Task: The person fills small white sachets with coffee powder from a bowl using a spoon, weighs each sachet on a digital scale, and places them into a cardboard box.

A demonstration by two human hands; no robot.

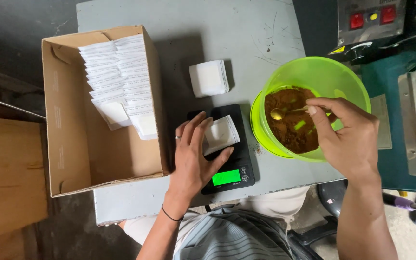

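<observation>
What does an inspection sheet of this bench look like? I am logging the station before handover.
Surface: grey table, scratched.
Job's things: white sachet on black scale; green bowl of brown powder; gold spoon.
Clutter: cardboard box of filled sachets; sachet stack.
Hands: left hand holds the sachet; right hand holds the spoon over the powder.
Cables: nothing seen.
Surroundings: machine with red buttons, top right.

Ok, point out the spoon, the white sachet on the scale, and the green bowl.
spoon (278, 114), head view, on its gold-coloured bowl end over the brown powder.
white sachet (220, 133), head view, on the middle of its face.
green bowl (314, 65), head view, on its far inner wall.
</observation>
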